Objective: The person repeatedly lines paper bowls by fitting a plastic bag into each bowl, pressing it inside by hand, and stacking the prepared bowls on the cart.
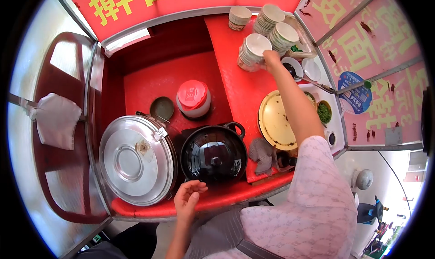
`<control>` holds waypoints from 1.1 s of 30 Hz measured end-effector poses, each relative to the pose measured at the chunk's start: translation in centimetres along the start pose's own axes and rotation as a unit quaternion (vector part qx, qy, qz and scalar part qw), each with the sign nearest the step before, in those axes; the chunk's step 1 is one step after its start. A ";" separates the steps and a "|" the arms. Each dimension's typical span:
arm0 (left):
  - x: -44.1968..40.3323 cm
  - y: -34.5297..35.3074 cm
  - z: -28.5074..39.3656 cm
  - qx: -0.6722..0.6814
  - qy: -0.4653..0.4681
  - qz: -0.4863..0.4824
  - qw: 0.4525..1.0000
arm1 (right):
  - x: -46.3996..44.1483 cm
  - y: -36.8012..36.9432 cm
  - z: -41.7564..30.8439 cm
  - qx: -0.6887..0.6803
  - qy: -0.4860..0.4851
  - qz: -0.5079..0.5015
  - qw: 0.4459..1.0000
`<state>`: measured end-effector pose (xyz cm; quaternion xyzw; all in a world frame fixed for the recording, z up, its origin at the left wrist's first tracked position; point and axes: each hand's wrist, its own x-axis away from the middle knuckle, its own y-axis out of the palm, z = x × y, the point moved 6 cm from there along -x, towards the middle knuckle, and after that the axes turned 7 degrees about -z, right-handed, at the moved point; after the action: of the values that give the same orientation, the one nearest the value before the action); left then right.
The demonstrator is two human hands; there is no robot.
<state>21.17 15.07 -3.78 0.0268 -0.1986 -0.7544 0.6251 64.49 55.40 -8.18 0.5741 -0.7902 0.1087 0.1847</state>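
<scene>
My right hand reaches to the far right of the red counter. Its fingers are closed at the side of a stack of paper bowls, partly hidden; whether they grip one bowl or several I cannot tell. More stacked bowls stand behind it. Close to the counter's front edge, my left hand is held half curled and empty, with its fingers a little apart. Just beyond it sits a black pot with a shiny dark lid.
A large lidded metal pot stands at the left. Behind are a small dark pan and a red-lidded container. Under my right arm lie a yellow round lid, a ladle, chopped greens and a grey cloth.
</scene>
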 end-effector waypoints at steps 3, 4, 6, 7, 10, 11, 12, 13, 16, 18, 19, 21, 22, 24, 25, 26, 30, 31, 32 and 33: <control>-0.1 -0.6 0.0 -0.005 -0.016 0.021 1.000 | -3.6 1.9 -2.7 -0.005 -0.030 0.043 0.999; -0.2 -0.8 0.0 -0.008 -0.017 0.031 0.999 | -4.7 2.1 -3.7 -0.009 -0.051 0.062 0.997; -0.3 -1.2 -0.1 -0.005 -0.018 0.044 0.999 | -6.5 2.2 -4.3 -0.013 -0.059 0.077 0.995; -0.3 -1.3 -0.3 -0.007 -0.018 0.048 0.999 | -7.3 2.0 -4.5 -0.013 -0.065 0.095 0.993; -0.9 -1.5 -0.7 0.005 -0.024 0.049 0.998 | -9.5 0.7 -4.9 0.173 -0.144 0.211 0.951; -1.1 -1.4 -0.7 0.009 -0.025 0.043 0.999 | -6.8 1.1 -5.5 0.282 -0.159 0.215 0.921; -1.2 -1.3 -0.6 0.013 -0.025 0.038 0.999 | -4.3 2.0 -6.2 0.388 -0.172 0.216 0.880; -1.3 -1.3 -0.3 0.015 -0.028 0.042 0.999 | -4.4 2.1 -5.4 0.400 -0.120 0.163 0.894; -1.5 -1.2 0.7 0.013 -0.015 0.053 0.998 | -0.5 8.2 -6.2 0.448 -0.214 0.031 0.867; -1.6 -1.0 1.2 0.013 -0.016 0.051 0.998 | -5.0 11.4 -5.0 0.378 -0.305 0.034 0.873; -1.9 -0.9 1.5 0.012 -0.010 0.046 0.999 | -8.9 12.9 -4.1 0.365 -0.310 0.043 0.877; -2.0 -0.8 2.3 -0.031 0.006 0.030 0.999 | -16.3 15.0 -4.0 0.420 -0.366 0.157 0.816; -2.0 -0.7 2.9 -0.071 0.022 0.010 0.997 | -18.2 14.8 -4.6 0.388 -0.348 0.177 0.835; -1.2 -1.0 3.4 -0.102 0.006 0.025 0.994 | -20.9 14.6 -5.4 0.286 -0.290 0.157 0.900; -0.8 -1.3 3.2 -0.104 0.002 0.038 0.994 | -22.0 14.6 -5.6 0.216 -0.242 0.124 0.938; -0.4 -1.5 2.9 -0.105 -0.002 0.048 0.993 | -22.4 14.0 -5.6 0.141 -0.216 0.161 0.953; -0.4 -0.9 2.6 -0.053 -0.012 0.097 0.994 | -25.9 12.2 -4.3 -0.008 -0.092 0.179 0.979; -0.7 -0.6 2.6 -0.053 -0.016 0.094 0.994 | -26.1 12.1 -3.7 -0.025 -0.061 0.183 0.981; -0.9 -0.6 2.6 -0.053 -0.013 0.092 0.994 | -26.2 12.0 -3.2 -0.042 -0.031 0.187 0.981; -1.3 -0.5 2.8 -0.079 -0.007 0.064 0.995 | -27.7 11.0 -1.5 -0.049 -0.060 0.243 0.967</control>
<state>20.18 17.10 -1.66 -0.0403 -0.1442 -0.7263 0.6709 61.83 83.50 -17.86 0.3609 -0.9199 0.0767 0.1333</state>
